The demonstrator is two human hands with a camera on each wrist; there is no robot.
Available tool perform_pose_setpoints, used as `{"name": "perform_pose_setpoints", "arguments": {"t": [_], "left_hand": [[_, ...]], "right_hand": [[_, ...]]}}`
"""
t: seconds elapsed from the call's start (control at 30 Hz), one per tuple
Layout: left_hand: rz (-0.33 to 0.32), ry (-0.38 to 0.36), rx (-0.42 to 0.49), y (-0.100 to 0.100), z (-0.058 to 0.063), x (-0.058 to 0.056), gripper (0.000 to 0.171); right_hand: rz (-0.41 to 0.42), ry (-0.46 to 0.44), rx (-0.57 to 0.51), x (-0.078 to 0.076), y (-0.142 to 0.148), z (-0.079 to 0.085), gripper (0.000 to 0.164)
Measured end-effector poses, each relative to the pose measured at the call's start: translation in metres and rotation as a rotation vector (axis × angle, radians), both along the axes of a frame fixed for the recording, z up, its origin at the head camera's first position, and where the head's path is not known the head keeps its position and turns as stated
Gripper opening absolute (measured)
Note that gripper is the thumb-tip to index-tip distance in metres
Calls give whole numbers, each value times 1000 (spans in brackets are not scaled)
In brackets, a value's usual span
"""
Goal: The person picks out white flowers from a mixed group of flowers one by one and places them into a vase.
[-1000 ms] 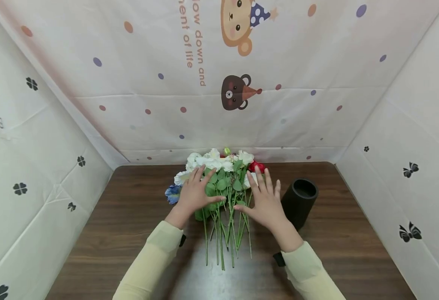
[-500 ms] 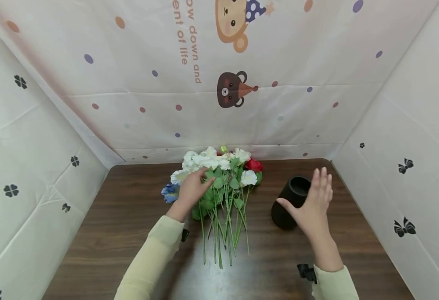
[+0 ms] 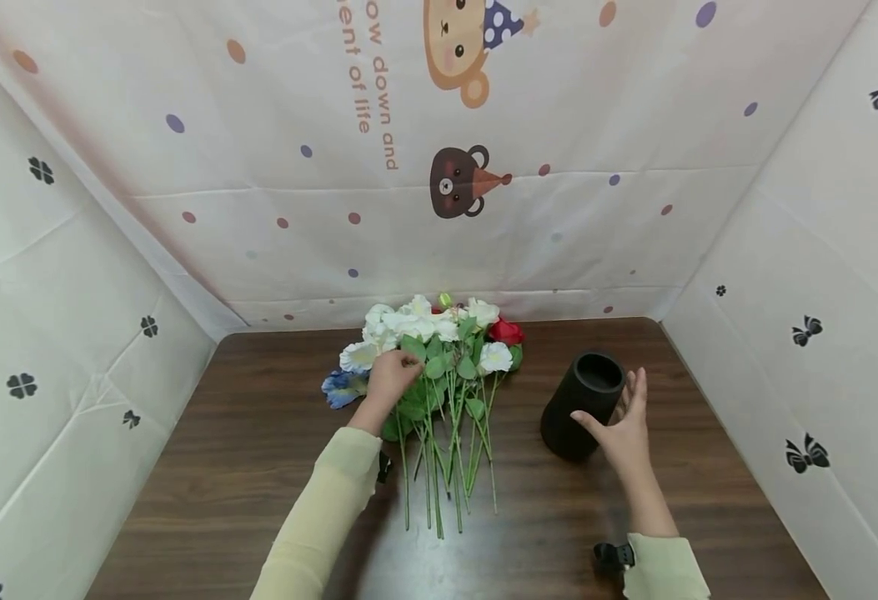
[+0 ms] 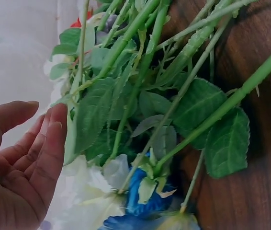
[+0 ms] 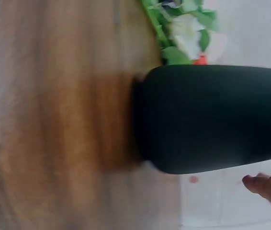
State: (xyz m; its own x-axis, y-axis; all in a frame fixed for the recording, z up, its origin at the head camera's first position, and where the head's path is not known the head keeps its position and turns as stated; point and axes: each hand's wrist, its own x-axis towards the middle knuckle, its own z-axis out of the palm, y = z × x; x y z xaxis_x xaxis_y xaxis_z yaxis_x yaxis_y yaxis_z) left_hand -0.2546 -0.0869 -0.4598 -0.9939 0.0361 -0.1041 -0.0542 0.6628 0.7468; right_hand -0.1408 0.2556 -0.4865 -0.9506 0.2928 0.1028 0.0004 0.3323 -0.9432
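the left hand is released, fingers loosely bent by the leaves of the flowers, which lie bunched on the brown table, stems toward the person. the right hand is released too, spread beside the upright black vase, which hides part of its fingers. behind the flowers hangs a cloth with a brown bear and sideways writing: "down and", "of life". side cloths show bows and clovers.
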Motion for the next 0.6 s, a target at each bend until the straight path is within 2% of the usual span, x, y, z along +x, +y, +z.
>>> {"name": "perform_pose_setpoints", "arguments": {"t": [0.13,0.37,0.6], "left_hand": [[26,-17,1,-1,-7,-2,19],[46,-55,9,-2,-15,-7,20],[51,-99,51,-3,-20,-11,21]], "right_hand": [[29,-13,-15,-5,-1,-9,124],[-7,4,-9,-12,-5,-12,118],[-15,-87,42,-11,-6,-10,106]]}}
